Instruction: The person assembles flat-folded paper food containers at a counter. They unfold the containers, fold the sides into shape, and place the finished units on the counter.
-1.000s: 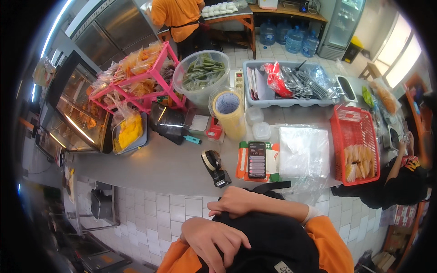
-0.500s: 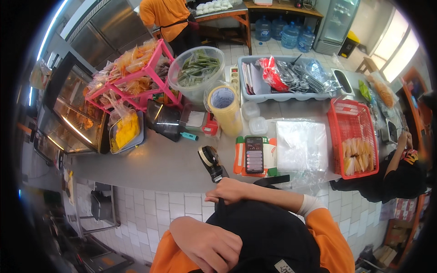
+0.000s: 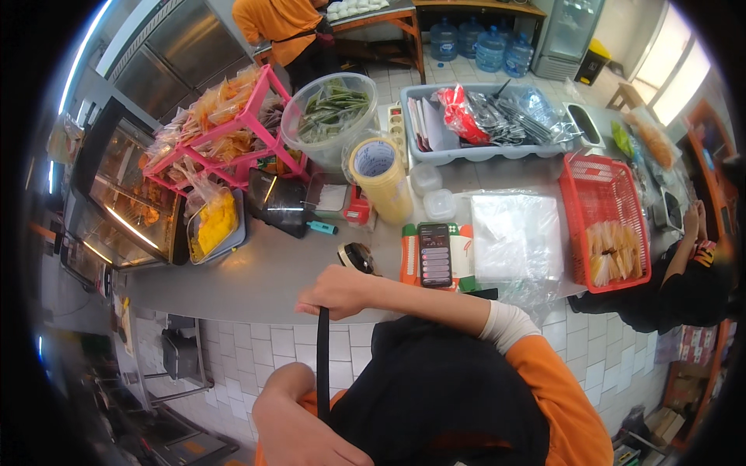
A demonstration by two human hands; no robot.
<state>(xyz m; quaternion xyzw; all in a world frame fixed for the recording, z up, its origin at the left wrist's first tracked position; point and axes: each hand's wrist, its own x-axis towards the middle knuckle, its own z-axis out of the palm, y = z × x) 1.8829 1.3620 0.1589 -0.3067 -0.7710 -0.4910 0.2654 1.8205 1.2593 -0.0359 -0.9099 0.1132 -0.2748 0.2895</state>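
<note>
My right hand is closed round a black strap, drawn taut down from the fist across my left side. The strap lies beside the black apron on my chest. My left hand is bent in against the apron, fingers curled; the lower edge cuts off the fingertips, so what they grip is hidden. Just beyond my right hand, a tape dispenser lies on the grey counter, partly covered by that hand. A phone rests on a green-and-orange box nearby.
Clear plastic sheets and a red basket of small packets stand at right. Behind are tape rolls, a tub of green pods, a blue-grey crate and a pink rack. Another person is at right.
My right hand has moved left and up, and the strap now stretches straight below it. My left hand has gone lower. The tape dispenser is more covered by my right hand.
</note>
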